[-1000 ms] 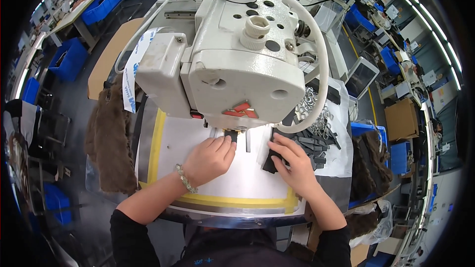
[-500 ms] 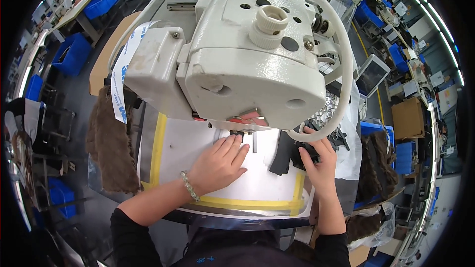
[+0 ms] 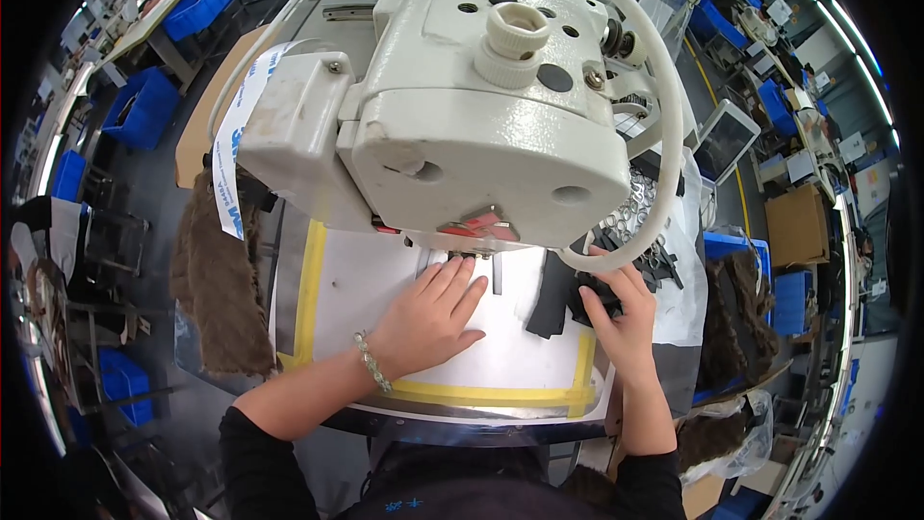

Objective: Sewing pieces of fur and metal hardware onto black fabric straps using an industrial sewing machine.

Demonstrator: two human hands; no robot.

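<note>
Head view, looking down: a large white sewing machine (image 3: pixel 462 106) looms over a pale surface (image 3: pixel 366 279) edged with yellow tape (image 3: pixel 310 274). The left hand (image 3: pixel 428 318) lies flat, fingers spread, holding nothing, just below the needle. The right hand (image 3: pixel 621 313) closes its grip on black fabric pieces (image 3: pixel 563 294) at the surface's right. Brown fur (image 3: pixel 217 279) hangs left; blue bins (image 3: pixel 144 106) line the workshop floor.

The bulky cream-white sewing machine head (image 3: pixel 462 125) overhangs the far half of the white, yellow-taped surface (image 3: pixel 346 279), leaving only a low gap beneath it. The left hand (image 3: pixel 428 323) lies flat over the middle. Bare room remains left of it. Black fabric pieces (image 3: pixel 553 294) and the right hand (image 3: pixel 621 323) crowd the right edge.
</note>
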